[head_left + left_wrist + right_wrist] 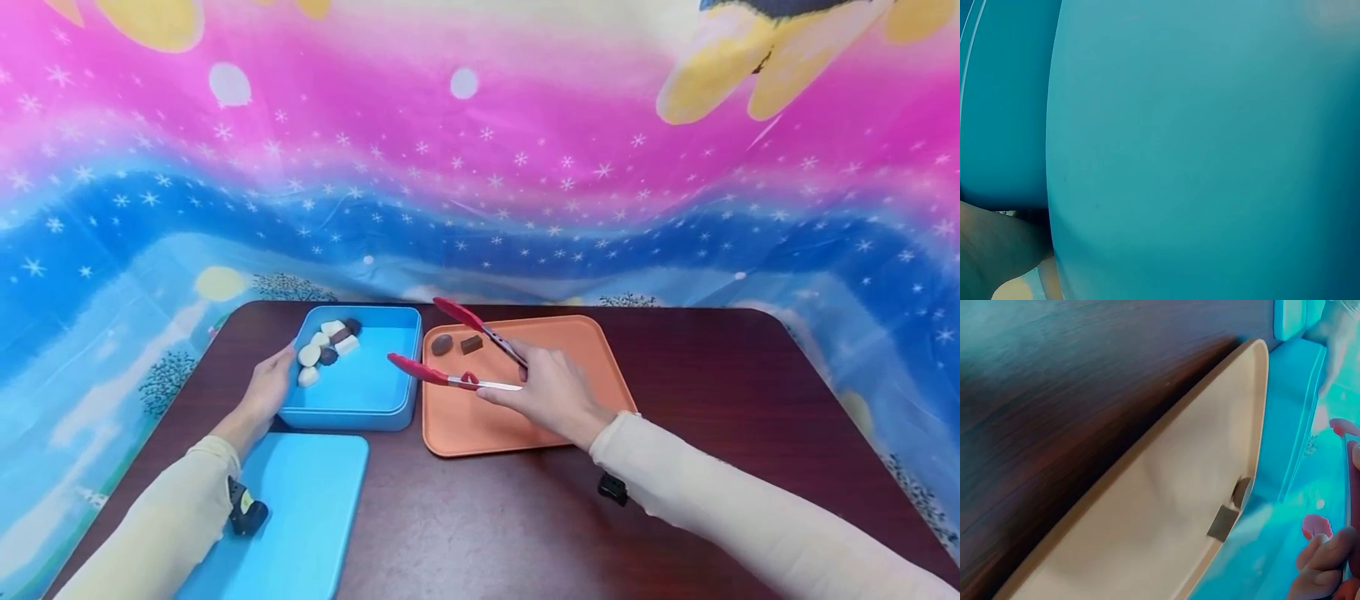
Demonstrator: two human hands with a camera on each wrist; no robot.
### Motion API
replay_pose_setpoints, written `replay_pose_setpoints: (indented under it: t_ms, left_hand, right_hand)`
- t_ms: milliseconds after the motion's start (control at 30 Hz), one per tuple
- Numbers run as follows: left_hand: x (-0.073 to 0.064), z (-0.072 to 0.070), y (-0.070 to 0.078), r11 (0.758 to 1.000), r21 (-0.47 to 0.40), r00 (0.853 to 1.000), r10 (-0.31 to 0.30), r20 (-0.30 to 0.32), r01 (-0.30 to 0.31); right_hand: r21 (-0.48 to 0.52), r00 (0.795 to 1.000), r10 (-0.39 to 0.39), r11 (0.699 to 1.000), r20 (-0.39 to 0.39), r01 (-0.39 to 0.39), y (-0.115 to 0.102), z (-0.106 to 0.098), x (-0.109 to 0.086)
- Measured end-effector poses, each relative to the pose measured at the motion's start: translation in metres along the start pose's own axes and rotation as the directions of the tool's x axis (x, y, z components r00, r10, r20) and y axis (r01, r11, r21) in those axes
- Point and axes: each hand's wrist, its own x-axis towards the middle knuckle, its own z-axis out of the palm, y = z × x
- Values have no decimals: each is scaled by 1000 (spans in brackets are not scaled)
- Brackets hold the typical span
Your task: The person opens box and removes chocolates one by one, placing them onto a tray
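A: Right hand status?
B: Right hand (pixel 558 392) closed around the red-tipped tongs (pixel 427 372). Tong arms spread apart, over the left part of the orange tray (pixel 517 425); in the head view the lower tip overlaps the blue box's (pixel 345 421) right edge.
A: Left?
B: Left hand (pixel 264 392) at the box's left wall. Can't tell how far its fingers bend; they're mostly hidden.
A: Chocolate-like bits?
B: Brown oval piece (pixel 442 344) and brown block (pixel 472 344) side by side near the tray's far left corner. White and dark pieces (pixel 309 356) clustered in the box, far left corner and down the left edge.
A: Rest of the table (pixel 720 400)?
B: Box just left of the tray. Flat blue panel (pixel 315 500) on the box's near side, toward the table's near left corner.
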Motion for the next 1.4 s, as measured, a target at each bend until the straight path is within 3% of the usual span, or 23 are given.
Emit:
replay_pose_setpoints:
  t_ms: [267, 667, 1000, 1233, 1400]
  left_hand:
    - [1, 1, 0, 1000, -3, 1000, 12, -13, -12]
    - [2, 2, 1, 1000, -8, 999, -1, -35, 1]
    - [1, 0, 1, 1000, -6, 999, 8, -35, -9]
    - [2, -1, -1, 1000, -14, 1000, 7, -28, -8]
    - [2, 0, 0, 1000, -8, 999, -10, -35, 9]
  right_hand:
    - [11, 998, -37, 999, 48, 37, -22, 17, 4]
    - [-57, 990, -109, 992, 90, 115, -48, 37, 17]
    - [-81, 982, -121, 988, 147, 134, -66, 49, 24]
    - [-60, 977, -87, 993, 193, 101, -80, 55, 30]
    - [-70, 976, -101, 991, 192, 116, -88, 61, 34]
